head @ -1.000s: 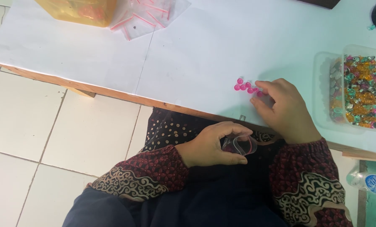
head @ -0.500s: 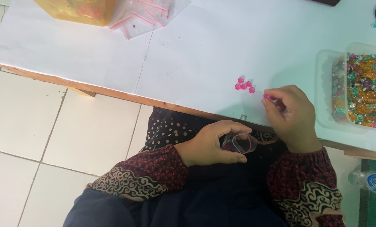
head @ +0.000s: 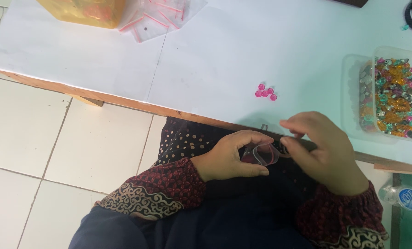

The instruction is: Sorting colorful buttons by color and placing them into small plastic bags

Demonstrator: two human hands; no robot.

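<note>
My left hand (head: 231, 157) rests in my lap below the table edge and grips a small clear plastic bag (head: 262, 153) with its mouth held open. Just right of the bag's mouth is my right hand (head: 323, 147), fingertips pinched together; what they hold, if anything, is too small to see. Several pink beads (head: 265, 91) lie in a small cluster on the white table (head: 215, 55), a little above both hands.
A clear plastic box (head: 390, 97) full of mixed coloured beads stands at the table's right edge. Small clear zip bags (head: 162, 14) and a yellow container (head: 84, 10) lie at the back. A plastic bottle (head: 399, 196) sits on the floor at the right.
My right hand has left the pink beads on the table and come down and toward me to the open bag in my left hand.
</note>
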